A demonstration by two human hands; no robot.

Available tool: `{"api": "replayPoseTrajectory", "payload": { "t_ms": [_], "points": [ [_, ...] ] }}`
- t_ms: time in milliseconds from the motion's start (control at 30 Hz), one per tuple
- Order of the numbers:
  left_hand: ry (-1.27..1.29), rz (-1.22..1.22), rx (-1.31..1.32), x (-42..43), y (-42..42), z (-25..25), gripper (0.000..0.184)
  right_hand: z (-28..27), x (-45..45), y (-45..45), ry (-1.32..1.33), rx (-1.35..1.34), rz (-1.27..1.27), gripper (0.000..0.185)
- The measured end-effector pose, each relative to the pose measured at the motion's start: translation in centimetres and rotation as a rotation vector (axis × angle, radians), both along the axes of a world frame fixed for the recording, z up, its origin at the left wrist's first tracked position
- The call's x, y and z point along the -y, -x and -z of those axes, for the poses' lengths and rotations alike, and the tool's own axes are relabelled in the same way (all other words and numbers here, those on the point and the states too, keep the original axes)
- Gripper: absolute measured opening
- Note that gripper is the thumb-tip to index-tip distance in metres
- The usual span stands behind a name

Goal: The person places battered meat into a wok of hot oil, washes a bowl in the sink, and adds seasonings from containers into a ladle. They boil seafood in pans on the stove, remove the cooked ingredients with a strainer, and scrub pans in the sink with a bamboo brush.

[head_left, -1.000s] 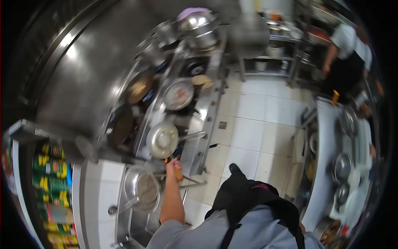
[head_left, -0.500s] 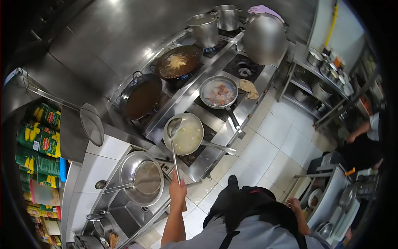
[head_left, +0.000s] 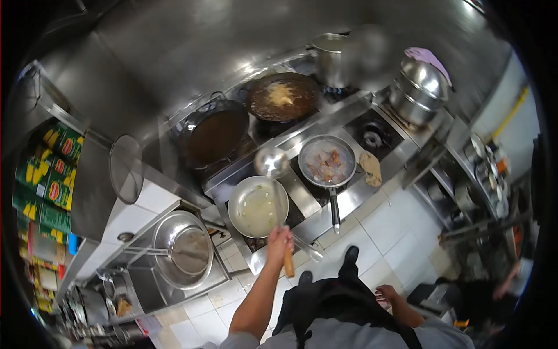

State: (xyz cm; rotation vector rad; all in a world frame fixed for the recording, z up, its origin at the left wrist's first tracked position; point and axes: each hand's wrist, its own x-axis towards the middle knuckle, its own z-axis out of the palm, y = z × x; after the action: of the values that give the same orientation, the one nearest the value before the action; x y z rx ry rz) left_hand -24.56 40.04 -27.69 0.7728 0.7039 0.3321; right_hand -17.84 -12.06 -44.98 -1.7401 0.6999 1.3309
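My left hand (head_left: 280, 239) is closed around the wooden handle of a long metal ladle (head_left: 272, 163). The ladle's blurred bowl hangs over the stove, just past the far rim of a pan of pale, cloudy liquid (head_left: 256, 209) with small light pieces in it. To the right, a frying pan (head_left: 327, 163) with a black handle holds pinkish-brown pieces in liquid. My right hand (head_left: 388, 295) is low at my right side with its fingers curled; a small pale, reddish patch shows by them, too unclear to name.
Behind sit a dark wok (head_left: 215, 136) and a wok of bubbling brown oil (head_left: 283, 96) with a pale mass in it. A tan cloth (head_left: 369, 168) lies beside the frying pan. At left, a strainer rests in a large bowl (head_left: 168, 232) by the sink. A person's arm (head_left: 508, 282) shows far right.
The ladle has come up out of the pan of cloudy liquid and moved right and away, with my left hand shifting forward and right. The camera view has turned. My right hand stays low.
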Motion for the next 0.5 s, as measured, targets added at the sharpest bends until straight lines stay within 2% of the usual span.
{"api": "replayPoseTrajectory", "payload": {
  "t_ms": [100,167,200,333,433,467,500],
  "points": [
    [-0.068,-0.041,-0.084,1.7,-6.9,4.9,0.012,1.3,-0.5,-7.6,-0.017,-0.029,-0.041,0.027],
    [-0.079,-0.107,-0.156,2.7,-9.6,6.2,0.018,1.9,-1.3,-13.4,-0.042,-0.034,-0.121,0.026],
    [-0.169,-0.133,-0.197,3.1,-10.6,7.1,0.021,2.2,-2.1,-16.3,-0.055,-0.031,-0.162,0.025],
    [-0.093,-0.223,-0.125,4.4,-13.2,9.3,0.023,2.8,-4.6,-26.4,-0.062,-0.009,-0.307,0.024],
    [-0.018,-0.245,-0.260,5.1,-14.8,11.2,0.019,1.7,-6.5,-32.4,-0.074,0.059,-0.403,0.023],
    [-0.018,-0.286,-0.251,4.8,-15.2,14.7,0.019,1.1,-7.5,-34.2,-0.090,0.097,-0.436,0.023],
    [-0.221,-0.190,-0.391,4.2,-15.3,18.1,0.018,0.5,-8.3,-35.8,-0.117,0.142,-0.471,0.022]
  ]
}}
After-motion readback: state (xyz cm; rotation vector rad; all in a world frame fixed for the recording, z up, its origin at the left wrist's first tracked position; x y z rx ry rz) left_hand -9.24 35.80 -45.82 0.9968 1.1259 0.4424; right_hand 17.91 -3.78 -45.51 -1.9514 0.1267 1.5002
